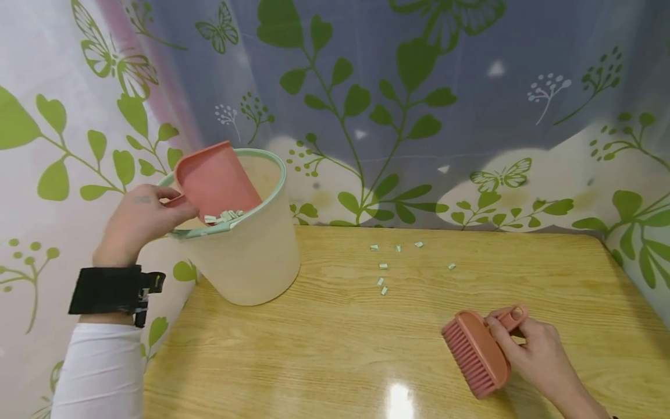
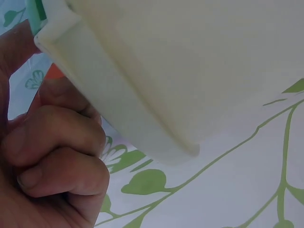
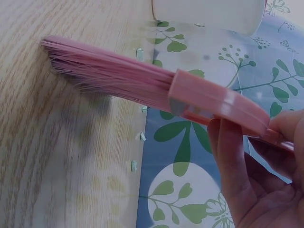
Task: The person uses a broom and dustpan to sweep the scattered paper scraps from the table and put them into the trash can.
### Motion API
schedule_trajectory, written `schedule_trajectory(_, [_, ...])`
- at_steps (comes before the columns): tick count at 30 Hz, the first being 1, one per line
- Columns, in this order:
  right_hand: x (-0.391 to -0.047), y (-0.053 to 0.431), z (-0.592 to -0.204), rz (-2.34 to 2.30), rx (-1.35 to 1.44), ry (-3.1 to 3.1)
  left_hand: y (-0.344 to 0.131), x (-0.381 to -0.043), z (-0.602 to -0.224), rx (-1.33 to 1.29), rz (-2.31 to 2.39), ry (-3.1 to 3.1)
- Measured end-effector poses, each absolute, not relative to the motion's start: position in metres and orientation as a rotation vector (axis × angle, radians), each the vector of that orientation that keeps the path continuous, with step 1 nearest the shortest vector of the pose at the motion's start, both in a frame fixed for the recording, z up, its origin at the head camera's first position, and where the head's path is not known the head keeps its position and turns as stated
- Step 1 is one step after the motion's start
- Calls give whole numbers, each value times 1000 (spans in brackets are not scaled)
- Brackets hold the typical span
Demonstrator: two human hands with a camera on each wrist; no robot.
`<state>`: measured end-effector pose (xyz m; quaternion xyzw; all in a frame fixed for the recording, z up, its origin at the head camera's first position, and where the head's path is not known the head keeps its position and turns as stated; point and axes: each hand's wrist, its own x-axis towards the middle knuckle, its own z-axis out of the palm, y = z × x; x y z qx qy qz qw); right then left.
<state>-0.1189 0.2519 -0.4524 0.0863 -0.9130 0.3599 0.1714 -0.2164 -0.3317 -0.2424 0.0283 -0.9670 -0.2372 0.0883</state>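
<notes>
My left hand (image 1: 148, 216) grips the handle of a pink dustpan (image 1: 214, 180), which is tilted down into the mouth of a cream bucket (image 1: 251, 262) with a green rim. Several small pale green paper bits (image 1: 228, 216) lie at the dustpan's low edge. In the left wrist view, curled fingers (image 2: 61, 137) sit beside the bucket's outer wall (image 2: 199, 71). My right hand (image 1: 541, 355) holds a pink brush (image 1: 481, 355) by its handle, over the near right of the table. Its bristles (image 3: 109, 71) point toward the tabletop in the right wrist view.
More paper bits (image 1: 383, 266) are scattered on the wooden table (image 1: 314, 349), right of the bucket toward the back. A curtain (image 1: 356, 116) with green leaves and butterflies hangs behind the table and along its left side.
</notes>
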Motion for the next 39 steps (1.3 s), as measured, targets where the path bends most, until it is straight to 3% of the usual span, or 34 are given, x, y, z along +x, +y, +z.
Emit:
schedule_trajectory(28, [-124, 246, -451, 1045, 288, -2596, -323, -204, -240, 111, -357, -2784])
schedule_trajectory(39, [-120, 252, -455, 1057, 266, -2617, -311, -215, -241, 53, -365, -2782])
